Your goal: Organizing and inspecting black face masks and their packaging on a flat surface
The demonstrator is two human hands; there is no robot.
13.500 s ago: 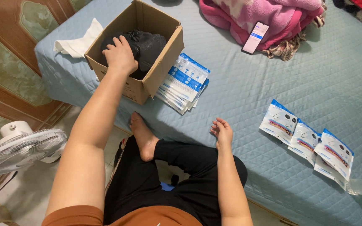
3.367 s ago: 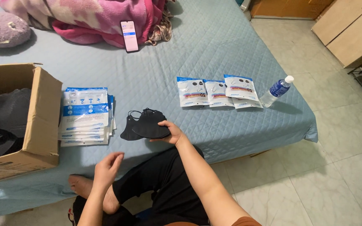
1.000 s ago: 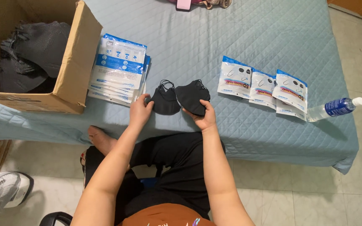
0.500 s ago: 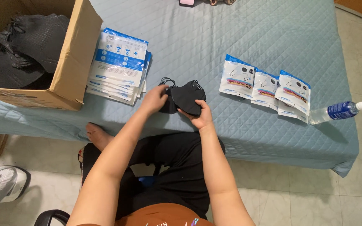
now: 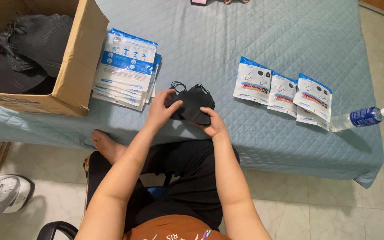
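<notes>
Near the middle of the frame both hands meet over a small stack of black face masks lying on the quilted blue bed, close to its near edge. The left hand comes in from the lower left with the forearm slanting up across the lap, wrist bent a little, its fingers curled over the left side of the masks and its grip pinching their edge. The right hand rises from the lower centre with the elbow tucked in, palm cupped under the lower right corner of the masks, thumb pressed on top so that its grip closes on them too. Thin ear loops stick out at the top of the stack. Just left of the hands lies a pile of blue-and-white flat packets, leaning against a cardboard box in the upper left that holds more dark cloth. To the right of the masks, three white pouches overlap in a row, and beyond them a plastic water bottle lies on its side near the bed's right edge.
</notes>
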